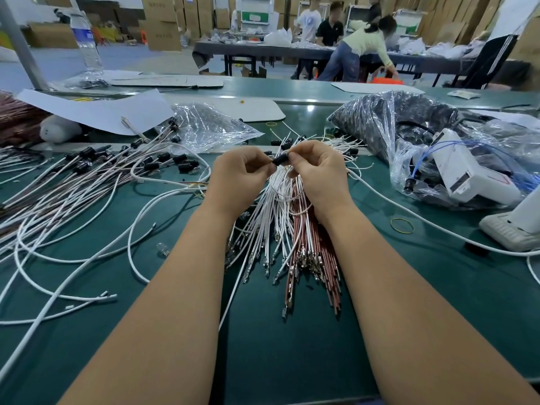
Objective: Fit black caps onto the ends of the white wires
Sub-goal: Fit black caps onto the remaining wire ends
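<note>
Above the wire bundle (280, 200) at the table's (409, 302) centre, the left hand (242, 171) and right hand (317, 168) both pinch one black cap (281, 159) (wire end hidden); judging so, hold the cap steady at 9 o'clock and push straight.

Capped wires (96, 168) left, loose wires (280, 229) centre, bag of caps (388, 118) right

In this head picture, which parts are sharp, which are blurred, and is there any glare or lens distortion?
Head view: the hands, left and right, and the black cap are fairly sharp; the people behind are soft; glare shows on the green table and the plastic bag; the wide lens bends the table edges and stretches the forearms.
</note>
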